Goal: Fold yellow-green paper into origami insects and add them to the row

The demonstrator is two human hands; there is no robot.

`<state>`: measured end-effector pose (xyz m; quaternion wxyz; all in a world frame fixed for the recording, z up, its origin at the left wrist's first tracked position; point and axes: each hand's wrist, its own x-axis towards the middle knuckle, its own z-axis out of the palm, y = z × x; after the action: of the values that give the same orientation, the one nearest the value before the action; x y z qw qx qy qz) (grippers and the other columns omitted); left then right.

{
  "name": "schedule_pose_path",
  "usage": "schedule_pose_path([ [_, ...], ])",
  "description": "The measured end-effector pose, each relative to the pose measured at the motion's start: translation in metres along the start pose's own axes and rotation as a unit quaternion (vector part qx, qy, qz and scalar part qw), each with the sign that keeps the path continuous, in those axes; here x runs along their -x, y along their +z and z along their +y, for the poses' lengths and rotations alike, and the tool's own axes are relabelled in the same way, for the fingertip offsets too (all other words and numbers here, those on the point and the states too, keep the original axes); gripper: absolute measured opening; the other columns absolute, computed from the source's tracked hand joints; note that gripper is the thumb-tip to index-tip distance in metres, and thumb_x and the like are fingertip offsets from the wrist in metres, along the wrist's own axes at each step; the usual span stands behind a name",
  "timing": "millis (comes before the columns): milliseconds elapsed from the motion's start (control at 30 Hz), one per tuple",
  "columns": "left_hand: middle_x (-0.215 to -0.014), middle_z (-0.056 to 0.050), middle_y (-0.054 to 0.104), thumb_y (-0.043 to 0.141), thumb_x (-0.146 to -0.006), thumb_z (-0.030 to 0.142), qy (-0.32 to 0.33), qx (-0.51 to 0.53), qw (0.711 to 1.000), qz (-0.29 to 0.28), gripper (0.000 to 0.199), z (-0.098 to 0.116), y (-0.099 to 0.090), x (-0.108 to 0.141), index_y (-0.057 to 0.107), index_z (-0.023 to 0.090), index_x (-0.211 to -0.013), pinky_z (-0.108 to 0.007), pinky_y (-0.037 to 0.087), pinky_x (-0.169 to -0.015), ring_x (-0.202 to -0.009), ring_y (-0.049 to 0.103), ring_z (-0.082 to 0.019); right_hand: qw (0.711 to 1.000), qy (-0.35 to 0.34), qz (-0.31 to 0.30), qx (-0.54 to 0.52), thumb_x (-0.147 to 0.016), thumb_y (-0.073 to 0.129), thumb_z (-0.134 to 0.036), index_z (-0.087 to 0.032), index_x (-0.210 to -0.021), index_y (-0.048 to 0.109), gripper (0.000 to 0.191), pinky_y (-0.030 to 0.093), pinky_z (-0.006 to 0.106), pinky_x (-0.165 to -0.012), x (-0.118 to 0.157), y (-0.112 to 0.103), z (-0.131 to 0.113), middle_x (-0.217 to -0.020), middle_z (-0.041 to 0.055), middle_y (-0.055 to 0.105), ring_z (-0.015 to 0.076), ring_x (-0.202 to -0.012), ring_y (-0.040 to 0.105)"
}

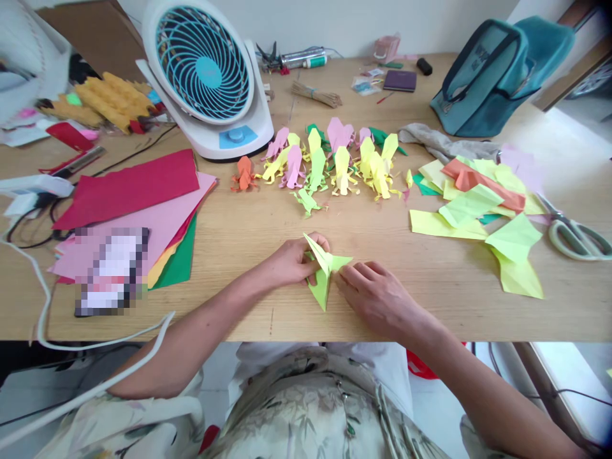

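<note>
A light green folded paper point(325, 266) with several pointed flaps is held just above the table near its front edge. My left hand point(297, 260) pinches it from the left, thumb and fingers closed on it. On the right side, my right hand point(370, 290) has its curled fingertips pressed at the paper's edge. Beyond the hands stands a group of folded paper figures in yellow, pink and green point(342, 169), with an orange one point(245, 173) at its left end. A small green figure point(307, 201) lies closest to my hands.
A white fan point(205, 73) stands at the back left, above stacked coloured paper sheets point(138, 191). To the right lie loose paper pieces point(471, 197) and scissors point(576, 236). A teal bag point(492, 80) is at the back right. A white cable point(43, 306) crosses the left front edge.
</note>
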<state>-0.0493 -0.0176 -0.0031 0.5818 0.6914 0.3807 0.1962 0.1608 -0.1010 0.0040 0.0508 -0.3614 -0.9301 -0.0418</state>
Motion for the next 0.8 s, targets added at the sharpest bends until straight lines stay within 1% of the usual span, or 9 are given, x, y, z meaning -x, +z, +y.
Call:
schedule_pose_path([
  [100,-0.068,0.002,0.062,0.06,-0.082,0.021,0.011,-0.009,1.0,0.006,0.018,0.0,0.0,0.0,0.058,0.019,-0.099,-0.016,0.048,-0.042,-0.05,0.064,-0.011,1.0,-0.001,-0.005,-0.007,-0.094,0.044,-0.014,-0.015,-0.1,0.062,0.019,0.036,0.04,-0.075,0.001,0.0,0.001,-0.103,0.0121,0.06,0.0251,-0.088,0.048],
  [200,-0.069,0.002,0.061,0.059,-0.083,0.022,0.018,-0.019,1.0,0.006,0.015,0.0,0.0,0.0,0.056,0.019,-0.097,-0.016,0.047,-0.042,-0.05,0.064,-0.011,1.0,0.004,0.004,-0.012,-0.095,0.043,-0.015,-0.014,-0.107,0.061,0.021,0.037,0.039,-0.076,0.001,0.001,0.002,-0.114,0.0144,0.058,0.0259,-0.092,0.049],
  [300,-0.075,0.003,0.059,0.059,-0.084,0.023,0.012,-0.032,0.999,0.01,0.019,0.002,0.001,0.0,0.053,0.021,-0.102,-0.016,0.045,-0.04,-0.048,0.063,-0.01,0.999,0.017,0.016,-0.028,-0.097,0.041,-0.017,-0.015,-0.104,0.061,0.021,0.038,0.038,-0.079,0.0,0.002,0.002,-0.121,0.0145,0.057,0.0254,-0.095,0.049],
  [400,-0.079,0.005,0.057,0.062,-0.082,0.025,0.004,-0.043,0.998,0.035,0.026,0.004,0.004,0.001,0.049,0.023,-0.105,-0.016,0.042,-0.039,-0.045,0.061,-0.009,0.998,0.026,0.011,-0.052,-0.098,0.042,-0.018,-0.016,-0.098,0.061,0.02,0.04,0.038,-0.08,-0.001,0.003,0.002,-0.115,0.012,0.06,0.0248,-0.092,0.048],
  [467,-0.078,0.005,0.057,0.061,-0.084,0.026,0.009,-0.058,0.998,0.039,0.021,0.004,0.006,0.002,0.051,0.022,-0.103,-0.017,0.042,-0.041,-0.045,0.06,-0.008,0.997,0.032,0.016,-0.065,-0.097,0.043,-0.019,-0.017,-0.097,0.061,0.018,0.04,0.039,-0.081,-0.001,0.005,0.001,-0.112,0.0117,0.06,0.0249,-0.092,0.048],
  [533,-0.078,0.003,0.06,0.058,-0.087,0.024,0.033,-0.104,0.993,0.039,0.014,0.003,0.007,0.005,0.059,0.021,-0.101,-0.018,0.044,-0.046,-0.05,0.061,-0.008,0.996,0.039,0.025,-0.077,-0.097,0.045,-0.018,-0.017,-0.096,0.062,0.017,0.041,0.039,-0.082,-0.001,0.007,0.001,-0.112,0.0121,0.06,0.0253,-0.094,0.049],
  [633,-0.09,-0.003,0.066,0.056,-0.089,0.019,0.107,-0.213,0.969,0.06,0.02,0.0,0.01,0.011,0.068,0.021,-0.104,-0.022,0.05,-0.066,-0.071,0.066,-0.013,0.993,0.052,0.039,-0.099,-0.095,0.047,-0.017,-0.017,-0.093,0.064,0.017,0.043,0.04,-0.083,0.001,0.011,0.001,-0.106,0.0119,0.061,0.0256,-0.095,0.05],
  [700,-0.101,-0.006,0.066,0.055,-0.09,0.019,0.147,-0.279,0.947,0.065,0.025,-0.002,0.012,0.016,0.069,0.022,-0.111,-0.024,0.05,-0.077,-0.088,0.066,-0.016,0.99,0.063,0.056,-0.114,-0.094,0.048,-0.014,-0.017,-0.09,0.064,0.018,0.045,0.039,-0.082,0.002,0.014,0.0,-0.1,0.0115,0.061,0.0253,-0.094,0.052],
  [800,-0.108,-0.007,0.062,0.051,-0.094,0.021,0.151,-0.385,0.909,0.049,0.033,-0.001,0.017,0.022,0.062,0.022,-0.126,-0.026,0.051,-0.077,-0.092,0.065,-0.017,0.984,0.078,0.096,-0.125,-0.093,0.049,-0.012,-0.017,-0.085,0.065,0.018,0.047,0.037,-0.079,0.005,0.016,0.0,-0.097,0.0118,0.061,0.0245,-0.092,0.053],
])
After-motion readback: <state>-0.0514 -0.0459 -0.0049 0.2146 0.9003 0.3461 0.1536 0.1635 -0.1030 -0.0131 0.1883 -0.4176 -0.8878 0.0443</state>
